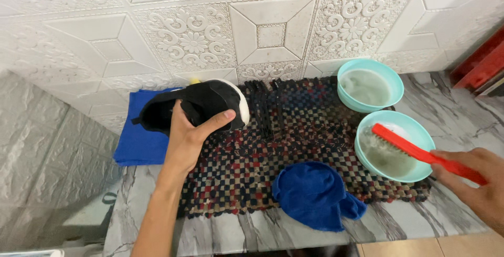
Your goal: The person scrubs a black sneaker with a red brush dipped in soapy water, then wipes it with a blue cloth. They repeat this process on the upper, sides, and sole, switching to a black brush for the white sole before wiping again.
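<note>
Gripping a black shoe (197, 105) from below, the person's left hand (186, 139) has its thumb laid along the shoe's side and its fingers tucked under it, out of sight. That shoe has a white sole, is tipped on its side and is held up above the left end of a woven checked mat (294, 131) in dark blue, red and cream; its opening faces left, over a folded blue towel (134, 141) that lies on the grey marbled counter (420, 220) against the white embossed wall tiles (273, 26). A small yellow thing shows just behind the shoe, too hidden to tell what it is. On the mat right of the shoe lies a bunch of black laces (262, 105), stretched towards the wall. Nearer the front edge, a crumpled blue cloth (312, 194) rests partly on the mat and partly on the counter. Further right stand two turquoise bowls: the far bowl (399, 86) near the wall holds cloudy water, and the near bowl (428, 141), just in front of it, holds cloudy, soapy water. At the right edge, the right hand (478, 181) is closed around the handle of a red brush (420, 152), whose bristled head reaches down into the near bowl. Something red stands at the far right by the wall, cut off by the frame.
</note>
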